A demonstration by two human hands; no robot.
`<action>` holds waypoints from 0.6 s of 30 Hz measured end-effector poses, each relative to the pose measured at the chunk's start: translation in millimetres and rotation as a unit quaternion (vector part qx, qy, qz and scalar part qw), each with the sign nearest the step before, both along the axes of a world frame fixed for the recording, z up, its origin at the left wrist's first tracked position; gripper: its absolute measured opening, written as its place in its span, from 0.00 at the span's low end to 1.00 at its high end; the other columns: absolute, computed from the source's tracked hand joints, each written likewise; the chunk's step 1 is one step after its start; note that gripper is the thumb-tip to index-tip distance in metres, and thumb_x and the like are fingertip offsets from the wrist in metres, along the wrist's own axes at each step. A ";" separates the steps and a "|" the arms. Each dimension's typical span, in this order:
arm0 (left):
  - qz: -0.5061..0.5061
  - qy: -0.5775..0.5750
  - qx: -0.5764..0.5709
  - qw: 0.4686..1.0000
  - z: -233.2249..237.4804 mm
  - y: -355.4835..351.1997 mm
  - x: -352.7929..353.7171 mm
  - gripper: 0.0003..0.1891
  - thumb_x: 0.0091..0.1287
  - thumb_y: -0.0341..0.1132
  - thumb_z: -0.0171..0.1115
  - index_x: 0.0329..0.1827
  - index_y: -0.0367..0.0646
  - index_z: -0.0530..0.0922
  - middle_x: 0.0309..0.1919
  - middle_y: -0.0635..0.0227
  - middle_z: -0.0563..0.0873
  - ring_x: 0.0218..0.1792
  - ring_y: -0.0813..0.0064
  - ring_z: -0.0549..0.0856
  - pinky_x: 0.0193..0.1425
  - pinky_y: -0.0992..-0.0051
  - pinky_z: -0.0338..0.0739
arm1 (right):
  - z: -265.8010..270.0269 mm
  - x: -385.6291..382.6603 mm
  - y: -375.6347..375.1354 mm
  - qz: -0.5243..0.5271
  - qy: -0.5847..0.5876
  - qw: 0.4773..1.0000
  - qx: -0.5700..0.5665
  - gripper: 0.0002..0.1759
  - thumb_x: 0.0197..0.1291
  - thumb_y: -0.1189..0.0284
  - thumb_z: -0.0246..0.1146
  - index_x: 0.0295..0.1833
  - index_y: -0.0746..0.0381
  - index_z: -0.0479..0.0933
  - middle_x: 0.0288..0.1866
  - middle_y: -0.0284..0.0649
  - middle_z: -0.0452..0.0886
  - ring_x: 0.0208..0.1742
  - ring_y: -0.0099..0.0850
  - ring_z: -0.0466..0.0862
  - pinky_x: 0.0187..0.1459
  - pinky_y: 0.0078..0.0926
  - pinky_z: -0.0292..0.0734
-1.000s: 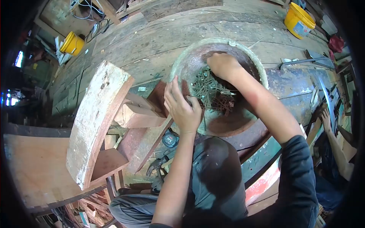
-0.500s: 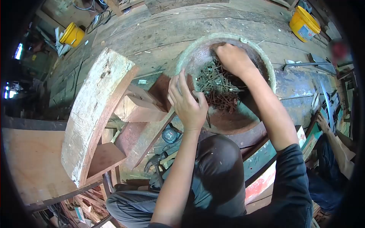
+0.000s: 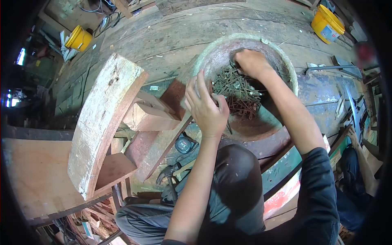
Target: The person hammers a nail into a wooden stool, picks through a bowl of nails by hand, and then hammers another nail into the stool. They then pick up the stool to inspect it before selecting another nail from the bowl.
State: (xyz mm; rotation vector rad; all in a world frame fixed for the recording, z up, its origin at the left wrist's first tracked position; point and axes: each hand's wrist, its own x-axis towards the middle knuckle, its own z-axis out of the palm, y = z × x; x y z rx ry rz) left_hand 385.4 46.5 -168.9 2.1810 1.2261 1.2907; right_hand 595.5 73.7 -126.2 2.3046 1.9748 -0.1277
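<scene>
A round, worn bowl [image 3: 286, 67] on the plank floor holds a pile of rusty and grey nails [image 3: 239, 92]. My right hand [image 3: 252, 63] reaches in from the right, with its curled fingers dug into the far side of the pile. At the bowl's near left rim is my left hand [image 3: 206, 109], fingers up and thumb pressed in. It grips a small bunch of nails, and one nail tip [image 3: 229, 130] pokes out below the palm.
A thick curved timber [image 3: 102, 122] leans on wood blocks [image 3: 149, 118] to the left. A hammer [image 3: 166, 174] and a tape measure [image 3: 185, 143] lie by my knee. Yellow buckets stand far left [image 3: 79, 38] and far right [image 3: 326, 23]. Another person's arm [image 3: 359, 151] is at the right edge.
My right hand has shifted slightly within the nails at the bowl's far side. My left hand stays at the rim, raised a little, still holding nails.
</scene>
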 end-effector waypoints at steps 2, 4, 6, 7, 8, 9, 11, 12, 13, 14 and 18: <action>-0.005 -0.009 0.001 1.000 0.5 0.1 -0.3 0.39 0.58 0.29 0.59 0.78 0.40 0.66 0.64 0.47 0.73 0.68 0.45 0.72 0.71 0.48 0.63 | 2.8 -1.4 0.6 0.014 -0.002 1.000 -0.011 0.13 0.55 0.72 0.72 0.47 0.62 0.86 0.46 0.51 0.89 0.49 0.50 0.90 0.50 0.47 0.86; -0.004 -0.008 0.003 1.000 0.0 0.6 0.0 0.39 0.58 0.29 0.59 0.78 0.40 0.66 0.64 0.47 0.73 0.68 0.46 0.72 0.71 0.48 0.63 | 1.2 3.0 0.3 0.024 0.031 0.999 0.025 0.15 0.53 0.71 0.74 0.47 0.62 0.85 0.43 0.51 0.89 0.47 0.51 0.89 0.49 0.47 0.85; -0.005 -0.010 0.008 1.000 -0.2 2.1 0.5 0.39 0.58 0.30 0.59 0.78 0.40 0.66 0.64 0.47 0.73 0.67 0.46 0.72 0.71 0.48 0.63 | 6.3 4.2 -0.7 0.032 0.063 0.995 0.063 0.17 0.52 0.70 0.76 0.47 0.61 0.83 0.41 0.51 0.88 0.44 0.53 0.88 0.48 0.48 0.84; -0.005 -0.009 0.005 1.000 -0.6 3.4 0.6 0.39 0.58 0.30 0.59 0.78 0.40 0.66 0.64 0.47 0.73 0.67 0.46 0.72 0.70 0.49 0.63 | 12.4 4.0 -2.7 0.025 0.103 0.989 0.107 0.15 0.52 0.71 0.74 0.46 0.60 0.83 0.42 0.51 0.88 0.45 0.52 0.89 0.47 0.48 0.84; -0.005 -0.009 0.002 1.000 -1.2 4.5 0.3 0.39 0.58 0.30 0.59 0.78 0.40 0.66 0.64 0.46 0.73 0.67 0.46 0.72 0.70 0.49 0.63 | 18.2 3.2 -4.0 0.018 0.143 0.978 0.150 0.13 0.52 0.73 0.72 0.45 0.59 0.83 0.43 0.51 0.88 0.46 0.52 0.89 0.47 0.49 0.83; -0.002 -0.009 0.002 1.000 -0.8 4.8 -0.6 0.39 0.58 0.30 0.59 0.78 0.40 0.66 0.64 0.46 0.73 0.67 0.46 0.72 0.70 0.49 0.63 | 22.4 2.1 -4.7 0.020 0.144 0.978 0.149 0.13 0.52 0.73 0.72 0.45 0.59 0.83 0.43 0.51 0.88 0.46 0.52 0.89 0.47 0.49 0.83; 0.010 0.023 -0.005 1.000 -0.5 4.7 -3.1 0.40 0.58 0.26 0.59 0.79 0.42 0.63 0.65 0.49 0.73 0.68 0.47 0.74 0.69 0.51 0.66 | 28.1 0.4 -7.6 0.051 0.250 0.946 0.199 0.14 0.52 0.72 0.72 0.46 0.59 0.83 0.34 0.47 0.83 0.36 0.43 0.84 0.43 0.41 0.81; 0.009 0.025 -0.006 1.000 -0.8 5.0 -3.5 0.40 0.58 0.26 0.59 0.79 0.42 0.63 0.65 0.49 0.73 0.68 0.47 0.74 0.69 0.51 0.66 | 29.7 0.6 -9.0 0.065 0.302 0.925 0.223 0.15 0.51 0.72 0.73 0.46 0.60 0.83 0.30 0.45 0.80 0.32 0.39 0.81 0.40 0.37 0.80; 0.014 0.026 -0.010 1.000 -1.1 5.3 -3.6 0.40 0.58 0.26 0.59 0.79 0.43 0.64 0.66 0.49 0.73 0.68 0.47 0.74 0.70 0.51 0.66 | 30.7 -0.2 -9.3 0.069 0.327 0.917 0.219 0.15 0.52 0.72 0.73 0.47 0.59 0.83 0.27 0.40 0.74 0.30 0.33 0.75 0.39 0.34 0.77; 0.018 0.026 -0.014 0.999 -1.3 5.7 -3.8 0.40 0.58 0.26 0.59 0.79 0.43 0.64 0.66 0.49 0.73 0.68 0.46 0.74 0.70 0.51 0.66 | 30.7 0.1 -9.8 0.066 0.328 0.917 0.219 0.15 0.52 0.72 0.73 0.47 0.59 0.83 0.27 0.40 0.74 0.30 0.33 0.75 0.39 0.34 0.77; 0.011 0.017 -0.020 1.000 -1.2 6.4 -4.6 0.39 0.58 0.26 0.58 0.79 0.43 0.64 0.66 0.49 0.73 0.69 0.47 0.74 0.71 0.51 0.66 | 37.4 1.3 -13.7 0.085 0.314 0.925 0.195 0.15 0.52 0.74 0.73 0.48 0.60 0.84 0.30 0.42 0.80 0.30 0.32 0.79 0.36 0.35 0.78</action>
